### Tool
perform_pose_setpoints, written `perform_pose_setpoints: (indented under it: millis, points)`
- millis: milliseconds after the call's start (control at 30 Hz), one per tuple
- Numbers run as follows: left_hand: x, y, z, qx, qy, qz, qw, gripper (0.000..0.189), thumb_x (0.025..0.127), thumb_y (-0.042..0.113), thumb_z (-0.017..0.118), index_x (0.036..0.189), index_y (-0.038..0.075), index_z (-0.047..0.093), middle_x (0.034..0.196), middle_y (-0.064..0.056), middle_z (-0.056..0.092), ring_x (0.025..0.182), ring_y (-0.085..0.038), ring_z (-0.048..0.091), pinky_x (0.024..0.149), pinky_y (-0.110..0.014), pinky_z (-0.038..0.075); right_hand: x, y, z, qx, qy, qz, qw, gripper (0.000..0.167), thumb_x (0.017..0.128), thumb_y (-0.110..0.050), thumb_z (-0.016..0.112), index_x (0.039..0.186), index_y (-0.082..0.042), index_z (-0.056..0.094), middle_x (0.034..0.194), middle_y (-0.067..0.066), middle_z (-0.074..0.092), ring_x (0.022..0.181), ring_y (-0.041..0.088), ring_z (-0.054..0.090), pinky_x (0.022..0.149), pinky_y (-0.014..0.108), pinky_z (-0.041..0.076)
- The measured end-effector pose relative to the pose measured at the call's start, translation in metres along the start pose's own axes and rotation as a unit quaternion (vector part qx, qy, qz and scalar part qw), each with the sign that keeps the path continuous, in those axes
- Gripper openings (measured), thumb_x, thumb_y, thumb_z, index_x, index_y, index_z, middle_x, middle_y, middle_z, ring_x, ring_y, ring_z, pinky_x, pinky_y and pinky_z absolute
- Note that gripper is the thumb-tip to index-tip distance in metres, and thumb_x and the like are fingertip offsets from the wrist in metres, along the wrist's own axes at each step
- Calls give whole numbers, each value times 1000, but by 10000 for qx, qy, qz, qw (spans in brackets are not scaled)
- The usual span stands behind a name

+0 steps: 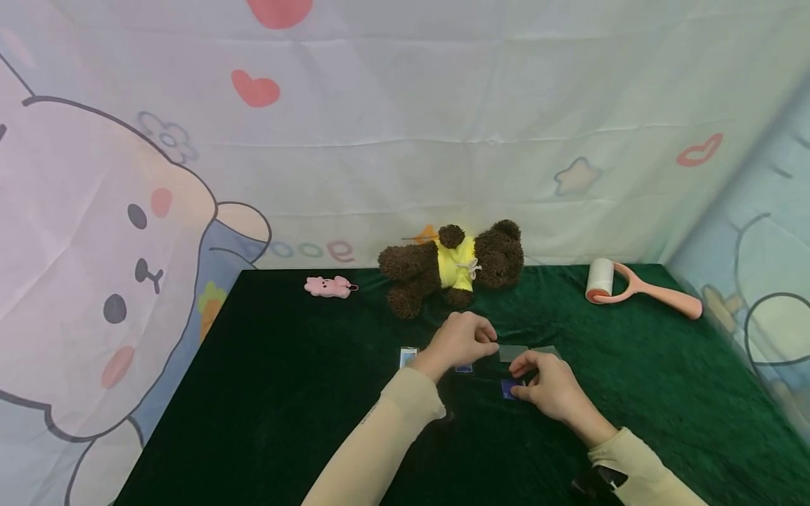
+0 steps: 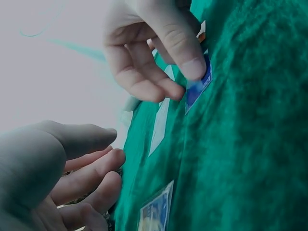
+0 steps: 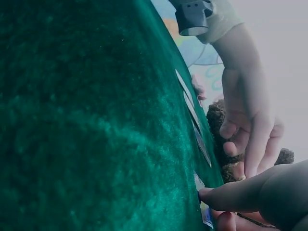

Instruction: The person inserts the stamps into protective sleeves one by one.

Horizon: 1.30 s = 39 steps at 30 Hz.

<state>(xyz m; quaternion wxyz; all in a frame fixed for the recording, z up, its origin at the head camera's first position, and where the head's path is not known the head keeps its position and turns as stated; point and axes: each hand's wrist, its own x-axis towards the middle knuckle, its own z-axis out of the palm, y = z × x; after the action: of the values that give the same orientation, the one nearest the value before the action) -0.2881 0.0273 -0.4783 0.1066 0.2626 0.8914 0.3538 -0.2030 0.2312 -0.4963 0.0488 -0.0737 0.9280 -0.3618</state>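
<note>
My right hand (image 1: 552,385) pinches a small blue card (image 1: 508,390) between thumb and fingers, low over the green cloth. In the left wrist view the thumb lies across the face of that card (image 2: 196,94). My left hand (image 1: 460,340) hovers to its left with loosely bent fingers, holding nothing. Just below the left hand a card with a blue picture (image 1: 465,368) lies on the cloth, partly covered by the hand. Another picture card (image 1: 408,356) lies further left, beside the wrist. Beyond the right hand are two greyish flat pieces, one plain (image 1: 512,353), the other (image 1: 547,350) partly hidden by the fingers.
A brown teddy bear (image 1: 418,270) in a yellow top lies at the table's back edge. Left of it is a small pink plush toy (image 1: 329,287). A lint roller (image 1: 658,289) with an orange handle lies back right. A printed curtain (image 1: 405,126) hangs behind.
</note>
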Motion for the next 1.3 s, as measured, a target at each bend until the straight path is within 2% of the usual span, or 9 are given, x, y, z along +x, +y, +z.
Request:
perform_pose_setpoints:
  millis: [133, 333, 600, 900, 1100, 1300]
  points:
    - [4, 5, 5, 170, 25, 81, 9998, 14, 98, 25, 78, 108, 15, 79, 96, 7, 77, 87, -5, 69, 79, -26, 56, 1, 1, 0, -73, -2, 25, 10000, 29, 82, -8, 87, 107, -9, 72, 97, 2, 72, 82, 15, 63, 73, 36, 52]
    - [11, 9, 15, 373, 98, 119, 9992, 17, 96, 23, 81, 111, 16, 79, 104, 7, 77, 101, -8, 69, 88, -29, 56, 1, 0, 1, -237, 53, -45, 9997, 29, 82, -9, 87, 108, -10, 72, 102, 4, 72, 84, 15, 64, 73, 35, 53]
    - [18, 12, 25, 433, 151, -47, 9989, 23, 92, 22, 84, 114, 18, 78, 112, 7, 77, 109, -11, 69, 92, -32, 56, 2, -2, 2, -292, 113, -97, 9995, 28, 82, -6, 87, 105, -9, 72, 98, 3, 72, 82, 15, 64, 73, 36, 53]
    - [18, 10, 32, 618, 125, -154, 9979, 24, 91, 22, 86, 114, 21, 78, 112, 7, 76, 106, -10, 68, 89, -32, 55, 0, -2, 0, -307, 45, -132, 9994, 25, 83, -4, 85, 103, -10, 71, 91, 0, 67, 76, 14, 60, 69, 33, 50]
    - [19, 11, 32, 650, 197, -168, 9975, 25, 91, 19, 86, 114, 20, 78, 110, 7, 76, 101, -9, 66, 86, -30, 55, 1, -4, -5, -241, -156, -273, 9992, 27, 85, -1, 83, 108, -8, 71, 85, -1, 65, 71, 14, 58, 64, 29, 48]
    - [20, 12, 31, 718, 283, -261, 9967, 25, 89, 22, 87, 112, 22, 78, 103, 9, 74, 93, -7, 65, 81, -29, 54, 0, -6, -13, -234, -432, -352, 9982, 28, 86, -1, 81, 112, -6, 70, 82, -3, 63, 70, 14, 58, 63, 29, 47]
